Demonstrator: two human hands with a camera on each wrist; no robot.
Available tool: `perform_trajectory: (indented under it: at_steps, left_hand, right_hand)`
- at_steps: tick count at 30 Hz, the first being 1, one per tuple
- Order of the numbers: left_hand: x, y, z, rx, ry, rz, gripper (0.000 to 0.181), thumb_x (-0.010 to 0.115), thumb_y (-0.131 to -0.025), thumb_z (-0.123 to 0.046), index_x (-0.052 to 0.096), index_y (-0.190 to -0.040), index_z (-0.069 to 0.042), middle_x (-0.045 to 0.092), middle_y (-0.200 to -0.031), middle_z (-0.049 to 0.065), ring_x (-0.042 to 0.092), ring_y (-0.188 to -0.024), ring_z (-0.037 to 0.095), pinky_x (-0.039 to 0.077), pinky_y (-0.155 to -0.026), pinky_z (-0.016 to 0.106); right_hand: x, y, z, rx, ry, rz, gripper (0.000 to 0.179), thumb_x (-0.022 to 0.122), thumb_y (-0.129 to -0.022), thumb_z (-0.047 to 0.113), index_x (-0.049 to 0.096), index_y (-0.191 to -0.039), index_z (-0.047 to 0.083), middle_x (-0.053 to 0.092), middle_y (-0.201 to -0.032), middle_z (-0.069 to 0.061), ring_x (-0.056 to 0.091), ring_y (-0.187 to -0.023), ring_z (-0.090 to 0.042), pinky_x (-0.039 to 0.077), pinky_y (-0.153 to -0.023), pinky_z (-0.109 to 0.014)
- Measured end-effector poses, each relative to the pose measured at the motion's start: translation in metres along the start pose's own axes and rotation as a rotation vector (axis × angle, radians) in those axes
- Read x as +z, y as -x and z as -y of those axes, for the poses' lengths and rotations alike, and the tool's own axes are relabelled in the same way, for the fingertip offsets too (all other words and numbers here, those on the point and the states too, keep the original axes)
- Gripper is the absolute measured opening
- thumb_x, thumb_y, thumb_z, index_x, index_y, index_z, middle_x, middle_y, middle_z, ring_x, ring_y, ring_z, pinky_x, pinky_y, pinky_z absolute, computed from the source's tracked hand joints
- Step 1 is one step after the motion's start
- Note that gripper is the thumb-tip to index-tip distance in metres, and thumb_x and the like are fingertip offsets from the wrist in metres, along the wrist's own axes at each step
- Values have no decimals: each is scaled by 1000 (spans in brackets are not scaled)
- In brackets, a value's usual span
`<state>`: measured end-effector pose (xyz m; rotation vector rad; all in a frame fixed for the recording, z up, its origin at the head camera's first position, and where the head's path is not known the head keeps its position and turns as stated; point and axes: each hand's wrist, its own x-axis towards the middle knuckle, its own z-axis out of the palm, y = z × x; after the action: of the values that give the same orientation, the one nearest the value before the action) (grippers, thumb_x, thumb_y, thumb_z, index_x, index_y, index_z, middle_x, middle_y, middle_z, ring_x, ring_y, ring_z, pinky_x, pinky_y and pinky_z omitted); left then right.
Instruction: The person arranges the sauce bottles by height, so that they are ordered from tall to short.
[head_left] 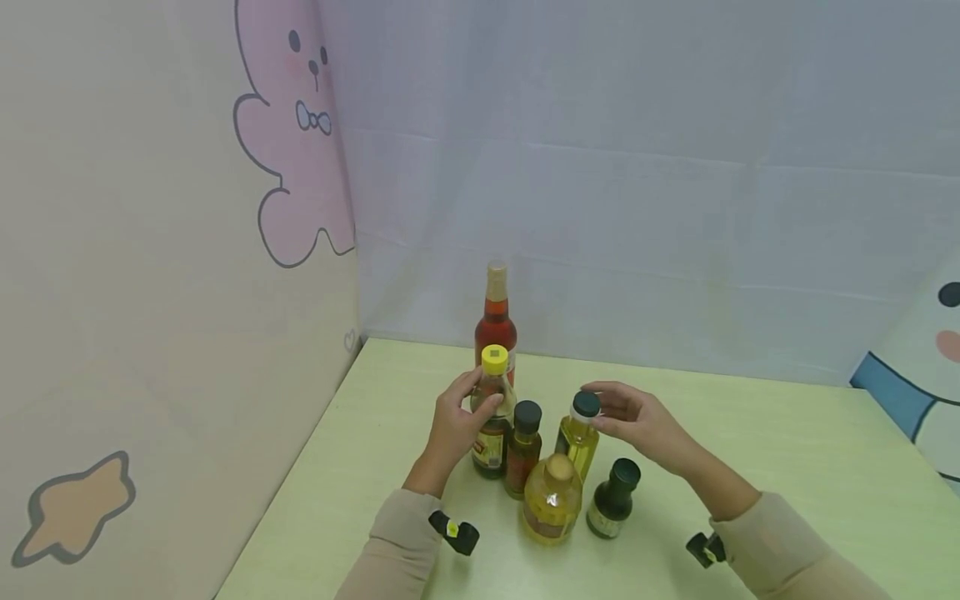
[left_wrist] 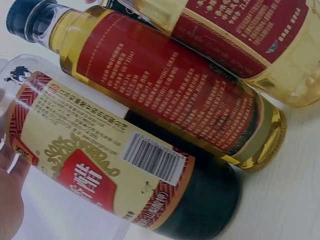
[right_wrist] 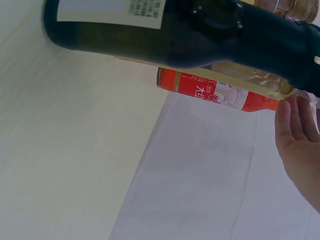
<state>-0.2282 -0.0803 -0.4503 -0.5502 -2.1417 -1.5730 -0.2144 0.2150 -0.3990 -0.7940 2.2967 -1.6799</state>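
Behind and left of the round bottle, the left hand holds the yellow-capped bottle at its shoulder; just behind this round bottle, the right hand has its fingers curled about the top of the green-capped bottle, how firmly I cannot tell; a sideways pull could, I think, knock the small bottle, at the round bottle's back left, or the dark bottle, at its right; the red bottle behind it limits backward room; the table has wider bare space to its right
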Motion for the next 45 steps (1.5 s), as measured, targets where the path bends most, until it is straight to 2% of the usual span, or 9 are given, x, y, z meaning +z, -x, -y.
perform_trajectory:
  at_steps: [6,14,17,22,27,34,38,45]
  left_hand:
    - [-5,-1,-5,-3,-11,33,47,70,-91,-16,57,-134,-1,64,-121,10,58,-113,26,48,-92,48]
    - [-11,-6,-17,-169,72,86,48,72,-90,-22,59,-132,-5,63,-123,9,55,-119,28,44,-98,51]
    - [-13,-8,-21,-204,89,88,46,73,-89,-22,61,-130,-6,65,-121,9,56,-117,28,44,-98,52]
    - [-14,-10,-25,-208,89,79,42,74,-88,-22,65,-126,-6,68,-114,7,58,-114,27,45,-96,51]
    - [-14,-11,-27,-226,88,68,43,75,-88,-22,65,-126,-6,68,-115,7,58,-113,27,45,-96,51]
    - [-11,-13,-26,-266,92,35,45,77,-86,-23,66,-126,-6,67,-117,7,58,-113,26,45,-96,50]
    - [-10,-15,-27,-267,97,30,45,77,-86,-23,66,-126,-5,67,-117,8,59,-112,26,46,-96,50]
    - [-6,-19,-28,-263,109,28,44,76,-86,-21,65,-125,-2,67,-117,11,59,-110,28,47,-94,50]
  right_hand:
    - [3,-1,1,-11,-1,-5,45,65,-94,9,49,-134,-6,59,-124,-18,62,-107,-18,52,-87,-31]
    - [5,-3,2,-66,-10,4,39,62,-94,3,51,-130,-9,59,-121,-22,63,-105,-17,52,-86,-30]
    - [4,-3,1,-76,-4,8,38,63,-94,2,51,-129,-9,59,-120,-23,63,-104,-17,52,-85,-30]
    - [3,-2,0,-88,7,12,38,63,-94,1,51,-128,-10,59,-119,-23,63,-104,-17,52,-86,-31]
    - [3,-3,0,-106,-3,27,37,62,-94,0,50,-128,-10,58,-119,-23,62,-106,-17,52,-87,-31]
    - [5,-4,3,-73,-14,30,40,64,-94,3,50,-129,-9,58,-121,-23,60,-111,-32,52,-87,-32]
    - [5,-3,4,-66,2,23,40,64,-94,4,50,-130,-8,58,-122,-22,56,-113,-41,52,-87,-32]
    - [4,-2,6,-68,19,23,40,63,-94,4,51,-130,-7,58,-122,-21,53,-116,-43,51,-88,-32]
